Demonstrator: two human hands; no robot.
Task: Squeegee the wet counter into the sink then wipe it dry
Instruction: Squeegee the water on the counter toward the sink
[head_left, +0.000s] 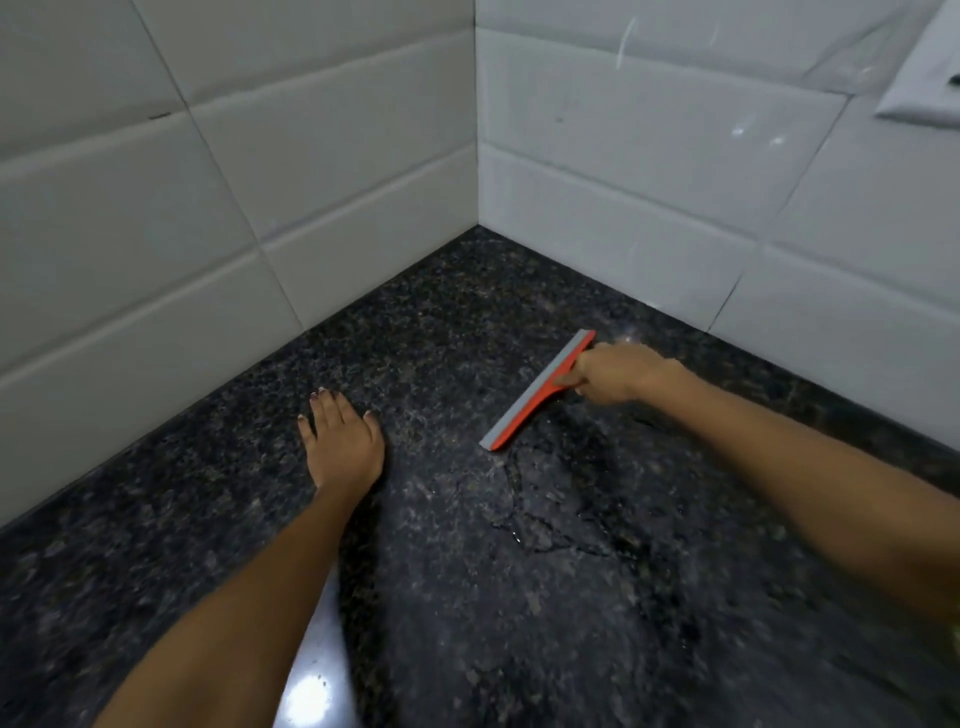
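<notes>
squeegee (537, 391) gripped in right hand (615, 373) (blade on counter (467, 571)); left hand (343, 441) lies flat, apart.

Glossy speckled granite counter (441, 322); smooth white glazed tiles (311, 130).

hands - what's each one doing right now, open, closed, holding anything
Left hand: open, flat on the counter, holding nothing.
Right hand: closed around the handle of the squeegee, blade edge on the counter.

squeegee (540, 391) handle: hidden inside right hand (615, 373) | wall plate (922, 78): cut by right edge
</notes>
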